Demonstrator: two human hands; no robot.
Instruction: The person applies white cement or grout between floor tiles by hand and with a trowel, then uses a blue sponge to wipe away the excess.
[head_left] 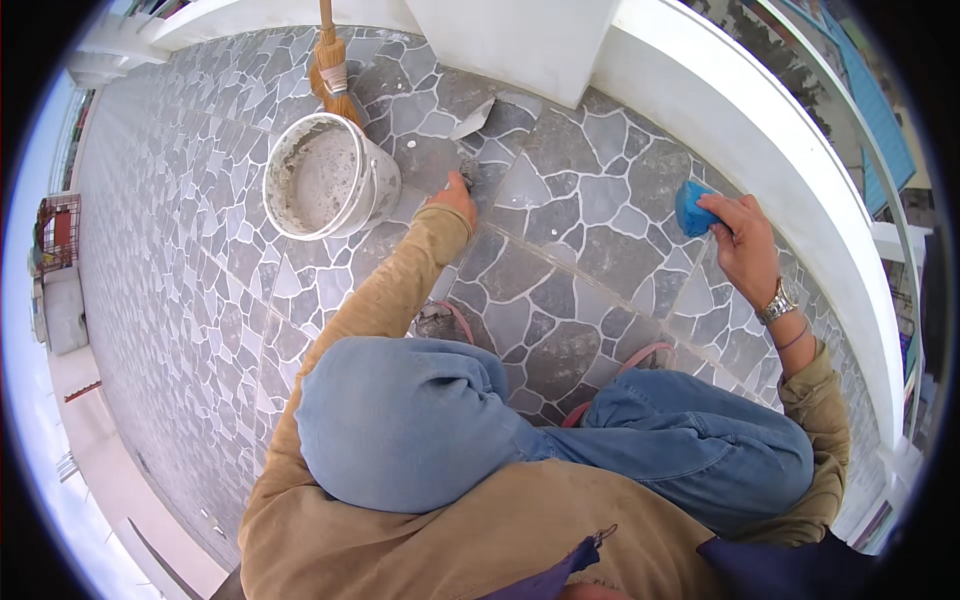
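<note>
The blue pad (690,208) was out to the person's right, near the foot of the low white wall (800,190); whether it touched the floor could not be told. The right hand (743,238) pinched it between thumb and fingers, with the pad jutting out past the fingertips. A silver watch (777,302) and a thin dark band (793,337) circled that wrist.

The left hand (455,203) reached forward, low over the floor, its fingers curled beside a small dark object (467,175). How firmly they closed on it could not be told. Just beyond lay a flat grey blade-like piece (472,120); any join between the 2 was unclear.

Left of that hand stood a white bucket (384,188), coated inside with grey material (325,180). Behind it a straw broom (330,65) leaned with its bristles down. The floor (560,145) bore irregular grey shapes outlined in white, dotted with a few pale crumbs.

The person crouched in blue jeans (410,430) and tan sleeves (375,285), with 2 pink footwear straps (650,352) showing. A white block (515,40) rose ahead.
</note>
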